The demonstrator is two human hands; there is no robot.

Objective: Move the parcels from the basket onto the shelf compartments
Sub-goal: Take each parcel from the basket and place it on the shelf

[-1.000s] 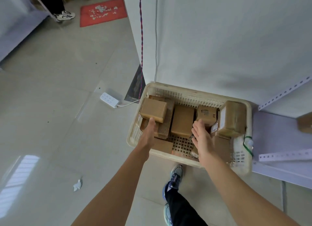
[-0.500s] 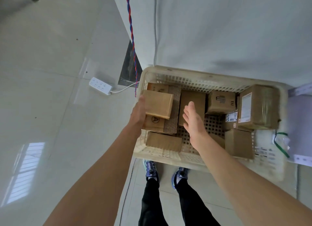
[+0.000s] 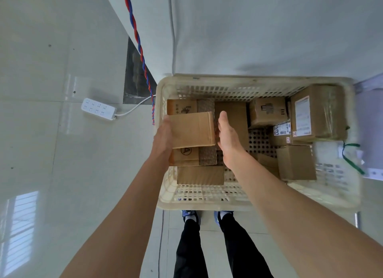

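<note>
At the bottom of the frame, two legs (image 3: 186, 246) in black trousers are standing on blue shoes (image 3: 190, 214), right by the near wall of the basket (image 3: 207, 194). Two bare arms (image 3: 116, 226) are reaching up from the lower corners into it. The left hand (image 3: 163, 136) is holding the plain parcel (image 3: 191, 129) by its left side, with its fingers hiding under the box. The parcel is sitting lifted and a bit tilted over the others, in the left part of the basket. The right hand (image 3: 227, 138) is lying flat and open just beside the parcel's right side, and I cannot tell if it is touching. So the hands are sitting apart, one on each side of the box.

I am thinking this is the picking-up step. Next, the right hand is going to need to press on its side. Then both hands are going to need to lift the box over the rim and carry it to the shelf, which is not showing plainly here.

I am counting one basket, two hands and one parcel in hand. Seven more parcels (image 3: 317, 111) are lying inside, and maybe one more is hiding by the right arm. Further up on the left, one white power strip (image 3: 98, 108) is lying on the floor (image 3: 51, 153). One red and blue twisted cord (image 3: 136, 33) is hanging down the wall (image 3: 248, 29)
</note>
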